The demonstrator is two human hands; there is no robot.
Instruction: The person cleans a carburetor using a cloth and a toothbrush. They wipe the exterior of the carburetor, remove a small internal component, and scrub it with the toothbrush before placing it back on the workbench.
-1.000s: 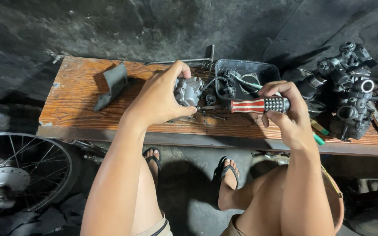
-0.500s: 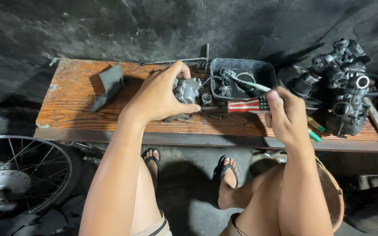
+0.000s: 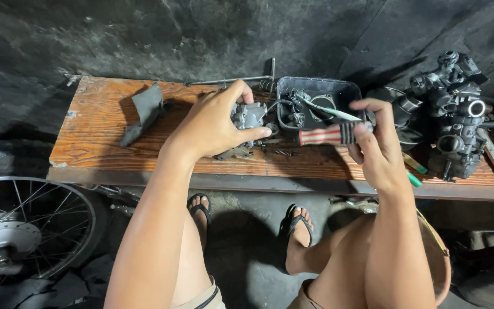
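Two bare hands work over a low wooden worktop (image 3: 104, 143) set against a dark, grimy wall. At the far left, below the worktop's edge, a spoked wheel (image 3: 27, 229) rests on the floor. On the left part of the board lies a folded grey rag (image 3: 143, 111), well apart from the hands. The left hand (image 3: 215, 123) is closed around a small grey metal carburetor (image 3: 248, 116), thumb at the front and fingers over the top, holding it on the worktop near the middle. A small spring (image 3: 282, 152) lies on the wood just right of it. Behind stands a dark rectangular tray (image 3: 338, 88) with small parts and tubing inside. The right hand (image 3: 375, 140) grips the black end of a screwdriver with a red-and-white striped handle (image 3: 327, 135), which lies level and points left toward the carburetor. At the far right sits a cluster of larger carburetors (image 3: 455, 114). Below, two feet in sandals (image 3: 247, 220) stand on the concrete floor.
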